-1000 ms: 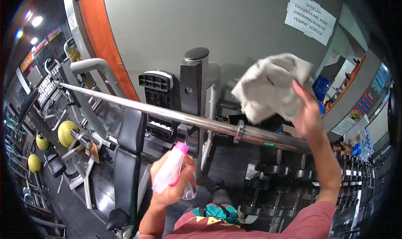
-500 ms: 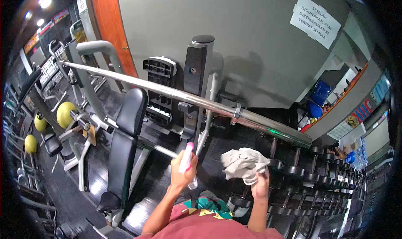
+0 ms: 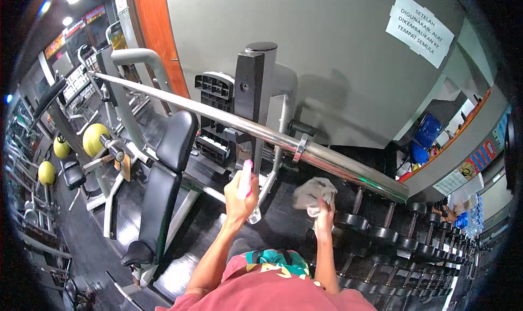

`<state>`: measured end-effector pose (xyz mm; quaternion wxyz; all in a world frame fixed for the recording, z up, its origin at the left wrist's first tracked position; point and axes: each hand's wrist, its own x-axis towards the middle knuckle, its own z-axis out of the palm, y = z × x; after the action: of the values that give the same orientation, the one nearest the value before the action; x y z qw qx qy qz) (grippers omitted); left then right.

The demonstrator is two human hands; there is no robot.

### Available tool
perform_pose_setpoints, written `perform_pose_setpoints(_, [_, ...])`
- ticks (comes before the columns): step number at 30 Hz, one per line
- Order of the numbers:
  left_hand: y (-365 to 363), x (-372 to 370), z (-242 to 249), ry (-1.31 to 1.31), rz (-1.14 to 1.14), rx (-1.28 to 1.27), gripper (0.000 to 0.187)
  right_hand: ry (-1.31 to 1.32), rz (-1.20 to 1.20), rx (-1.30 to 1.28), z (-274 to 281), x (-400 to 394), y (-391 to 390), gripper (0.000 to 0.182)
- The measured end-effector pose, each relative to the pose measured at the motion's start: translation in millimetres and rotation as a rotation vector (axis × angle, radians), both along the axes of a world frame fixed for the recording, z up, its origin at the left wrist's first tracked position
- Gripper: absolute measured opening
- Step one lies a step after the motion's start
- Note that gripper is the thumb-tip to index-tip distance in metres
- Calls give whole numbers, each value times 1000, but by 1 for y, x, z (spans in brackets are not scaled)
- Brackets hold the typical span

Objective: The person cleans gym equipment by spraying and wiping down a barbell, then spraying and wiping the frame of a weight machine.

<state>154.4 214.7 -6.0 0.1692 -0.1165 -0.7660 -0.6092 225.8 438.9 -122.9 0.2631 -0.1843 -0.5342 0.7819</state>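
My left hand point(image 3: 240, 198) is wrapped round a small spray bottle point(image 3: 254, 215) with a pink and white top; its clear lower end shows below my fingers. In my right hand point(image 3: 324, 219) a crumpled, light grey cloth point(image 3: 314, 194) is gripped, its edges blurred. Both hands are in front of my body, below a shiny metal barbell point(image 3: 234, 120) that lies across the rack upright point(image 3: 248, 87). Neither hand nor the cloth appears to touch the bar, though the depth is hard to judge.
A black padded bench point(image 3: 160, 207) stands at the left. Rows of dumbbells point(image 3: 383, 232) fill a rack at the right. Yellow weight plates point(image 3: 96, 140) are on machines farther left. Behind the bar are a grey wall point(image 3: 327, 49) and a paper sign point(image 3: 420, 29).
My right hand has moved left and slightly up with the cloth, closer to my left hand. My left hand keeps its grip on the bottle. The whole view has shifted a little.
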Motion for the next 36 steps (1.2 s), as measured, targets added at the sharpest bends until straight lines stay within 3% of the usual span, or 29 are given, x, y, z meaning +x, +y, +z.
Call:
perform_pose_setpoints(2, [3, -5, -2, 32, 7, 9, 9, 81, 113, 6, 10, -23, -8, 38])
perform_pose_setpoints(4, [4, -4, 1, -16, 14, 0, 9, 80, 138, 169, 13, -49, -16, 36])
perform_pose_setpoints(5, [5, -9, -7, 79, 45, -50, 9, 165, 167, 189, 9, -66, -20, 34])
perform_pose_setpoints(6, [4, -8, -6, 82, 51, -52, 9, 202, 194, 87, 16, -78, -29, 32])
perform_pose_setpoints(8, [5, -2, -4, 66, -12, -28, 10, 160, 80, 320, 6, -119, -37, 30])
perform_pose_setpoints(10, [4, 6, -10, 58, -15, -29, 11, -42, 199, 237, 28, -151, -49, 32])
perform_pose_setpoints(12, [0, 19, -15, -56, -36, 9, 10, 4, 194, 744, 42, -178, -68, 28])
perform_pose_setpoints(14, [-3, 29, -25, -18, -36, 21, 12, 143, 142, 1076, 51, -201, -90, 28])
perform_pose_setpoints(17, [-10, 40, -22, 34, -36, 39, 16, 255, 81, 828, 29, -188, -118, 32])
perform_pose_setpoints(18, [-13, 44, -21, 41, -26, 52, 19, 278, 100, 708, -10, -185, -125, 45])
perform_pose_setpoints(19, [-23, 40, -49, 21, -43, 2, 24, 177, 207, 711, -16, -160, -127, 57])
perform_pose_setpoints(20, [-24, 42, -50, 20, -49, 3, 24, 238, 162, 782, -56, -151, -134, 61])
perform_pose_setpoints(21, [-23, 42, -50, 28, -49, -44, 26, -32, 350, 524, -59, -122, -137, 59])
perform_pose_setpoints(22, [-24, 44, -51, 35, -48, -93, 28, -123, 425, 714, -134, -131, -134, 62])
perform_pose_setpoints(23, [-26, 42, -59, 141, -40, -226, 33, -63, 376, 676, -135, -129, -133, 61])
perform_pose_setpoints(25, [-26, 50, -59, 128, -45, -280, 34, -40, 329, 562, -113, -125, -132, 58])
perform_pose_setpoints(28, [-19, 63, -47, -43, -73, -245, 39, 282, 137, 687, -32, -160, -118, 51])
perform_pose_setpoints(29, [-21, 65, -62, -151, -153, -72, 36, 206, 189, 613, -10, -173, -114, 47])
perform_pose_setpoints(30, [-23, 67, -70, -257, -231, 101, 32, 157, 176, 761, -1, -194, -107, 46])
perform_pose_setpoints(32, [-26, 67, -67, -70, -208, -120, 22, 155, 259, 644, 77, -194, -104, 39])
perform_pose_setpoints(33, [-26, 70, -61, -41, -249, -114, 19, 269, 181, 620, 101, -194, -108, 37])
perform_pose_setpoints(34, [-27, 71, -59, -14, -291, -109, 15, 381, 101, 593, 111, -195, -114, 35])
perform_pose_setpoints(36, [-30, 72, -67, 95, -323, -214, 20, 353, 45, 749, 61, -195, -122, 42])
